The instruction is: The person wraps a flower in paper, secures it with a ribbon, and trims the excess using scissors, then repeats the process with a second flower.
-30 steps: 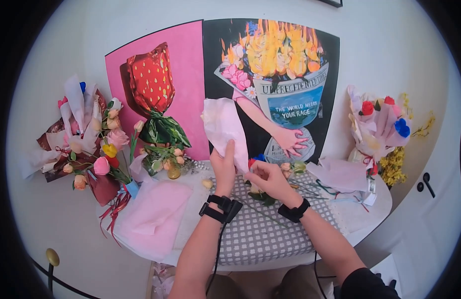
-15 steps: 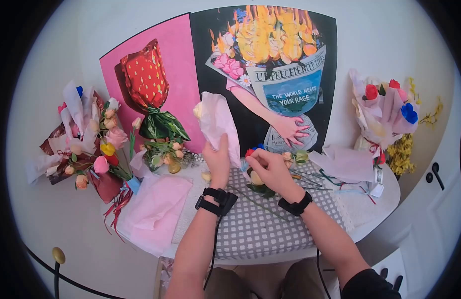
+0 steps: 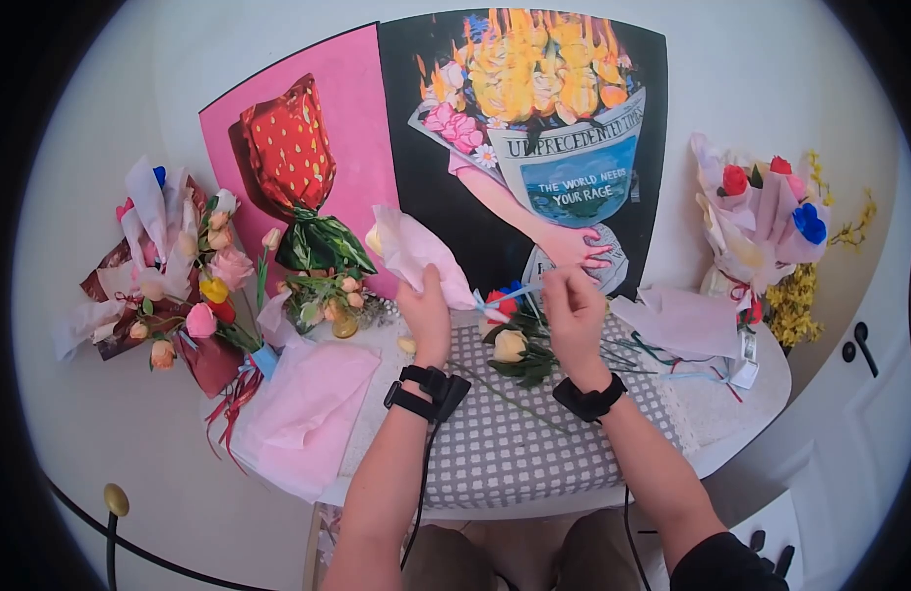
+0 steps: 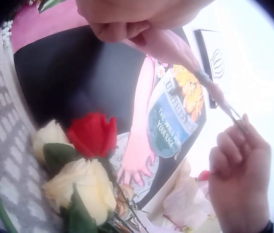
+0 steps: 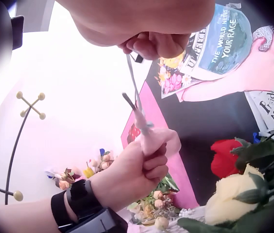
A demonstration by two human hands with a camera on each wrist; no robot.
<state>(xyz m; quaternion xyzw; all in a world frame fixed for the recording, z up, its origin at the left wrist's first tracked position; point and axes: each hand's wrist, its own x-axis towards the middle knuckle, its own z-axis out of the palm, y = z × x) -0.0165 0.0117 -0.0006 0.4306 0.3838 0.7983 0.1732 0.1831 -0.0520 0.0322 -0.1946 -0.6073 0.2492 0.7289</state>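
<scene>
My left hand (image 3: pixel 426 317) grips a flower wrapped in pale pink paper (image 3: pixel 421 252), tilted with its bloom end up and to the left. Light blue ribbon (image 3: pixel 516 295) circles the gathered lower end of the paper, and its tail stretches to my right hand (image 3: pixel 577 317), which pinches it between thumb and fingers. A dark stem tip (image 5: pixel 128 100) pokes out of the wrap's narrow end in the right wrist view. Below the hands, a cream rose (image 3: pixel 510 345) and a red rose (image 4: pixel 93 135) lie on the checked cloth (image 3: pixel 515 453).
Pink paper sheets (image 3: pixel 313 414) lie at the table's left, beside a bunch of mixed flowers (image 3: pixel 201 320). Another wrapped bouquet (image 3: pixel 756 222) stands at the right near a folded paper sheet (image 3: pixel 672 320). Two pictures, one pink (image 3: pixel 352 108), lean against the wall behind.
The wrapped flower has tipped further left and lower in my left hand. My right hand has moved right and up from the wrap's base, with the blue ribbon now drawn out between them.
</scene>
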